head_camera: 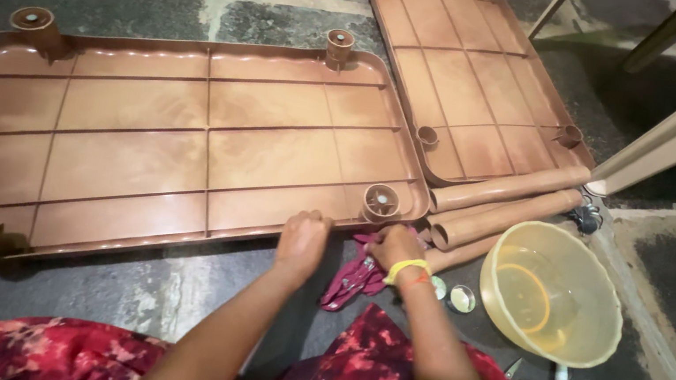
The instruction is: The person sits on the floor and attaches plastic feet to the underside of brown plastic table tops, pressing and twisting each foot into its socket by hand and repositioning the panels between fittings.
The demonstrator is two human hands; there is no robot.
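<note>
Hands are working at the near edge of the upturned brown plastic panel (158, 136) lying on the stone floor (117, 291). The left hand (301, 243) is curling closed against the rim; the right hand (396, 248) is clamping a maroon cloth (352, 277) beside the corner socket (381, 201). Judged step: wiping around the socket, calling for firm contact. What the fists are enclosing is hidden.

Bowl (551, 304) right of tubes (503, 208), trays (167, 138)
</note>
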